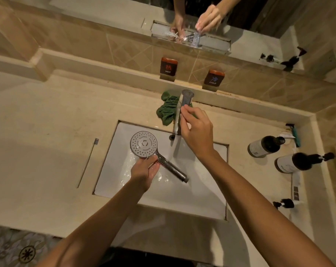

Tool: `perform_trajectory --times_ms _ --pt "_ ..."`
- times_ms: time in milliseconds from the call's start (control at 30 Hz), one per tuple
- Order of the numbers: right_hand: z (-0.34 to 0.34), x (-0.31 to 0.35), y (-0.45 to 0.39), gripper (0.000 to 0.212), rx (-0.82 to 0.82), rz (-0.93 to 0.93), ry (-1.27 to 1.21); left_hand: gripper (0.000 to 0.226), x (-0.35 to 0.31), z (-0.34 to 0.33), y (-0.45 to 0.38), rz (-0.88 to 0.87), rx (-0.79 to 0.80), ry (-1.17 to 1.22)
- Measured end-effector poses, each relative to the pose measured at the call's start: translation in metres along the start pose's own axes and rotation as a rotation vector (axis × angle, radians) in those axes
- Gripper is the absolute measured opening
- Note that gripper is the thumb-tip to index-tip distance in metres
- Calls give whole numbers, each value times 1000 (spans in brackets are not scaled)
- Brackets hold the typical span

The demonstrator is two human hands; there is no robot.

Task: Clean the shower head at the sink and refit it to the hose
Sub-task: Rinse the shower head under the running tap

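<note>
Left hand grips the shower head by its handle over the sink, face up; right hand pinches the faucet lever, water running.

Your left hand grips the shower head over the sink, face up. Your right hand pinches the tap, water running; a green cloth lies behind.
</note>
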State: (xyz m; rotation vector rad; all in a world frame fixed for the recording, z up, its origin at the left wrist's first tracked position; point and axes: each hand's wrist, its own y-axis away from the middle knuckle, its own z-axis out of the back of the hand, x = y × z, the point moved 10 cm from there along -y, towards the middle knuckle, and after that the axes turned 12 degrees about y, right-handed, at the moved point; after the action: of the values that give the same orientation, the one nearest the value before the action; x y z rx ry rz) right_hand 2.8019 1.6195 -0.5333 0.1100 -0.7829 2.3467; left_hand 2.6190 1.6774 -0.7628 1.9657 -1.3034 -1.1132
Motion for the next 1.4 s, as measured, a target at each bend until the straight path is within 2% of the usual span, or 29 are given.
perform_trajectory --times_ms 167,367,533,667,767,867,933,1033,1067,1100,1200,1400 --pt "-12 1 23 28 26 119 93 32 1 0 3 31 45 -55" --pt "-11 0 23 26 -28 36 71 39 1 6 1 38 55 -76" --pt "-11 1 28 28 -44 -46 39 35 3 7 1 53 57 -87" --pt "-12 2 34 39 -36 -75 14 35 -1 7 4 47 92 -146" --pt "-25 3 48 52 102 -156 -7 34 -7 6 9 44 122 -178" --pt "-42 6 87 40 288 -341 -52 33 -13 6 14 45 161 -199" --pt "-65 10 128 39 509 -491 -204 31 -18 7 18 48 187 -209" --pt "-97 28 192 35 941 -753 -594 25 -27 11 20 34 187 -255" --pt "-99 35 205 34 1018 -815 -694 24 -31 13 21 24 184 -282" --pt "-97 38 213 30 1040 -856 -760 26 -33 14 22 16 189 -302" --pt "-87 40 218 21 971 -908 -813 29 -36 13 30 14 234 -324" --pt "-75 44 215 19 901 -997 -905 35 -36 6 42 9 260 -293"
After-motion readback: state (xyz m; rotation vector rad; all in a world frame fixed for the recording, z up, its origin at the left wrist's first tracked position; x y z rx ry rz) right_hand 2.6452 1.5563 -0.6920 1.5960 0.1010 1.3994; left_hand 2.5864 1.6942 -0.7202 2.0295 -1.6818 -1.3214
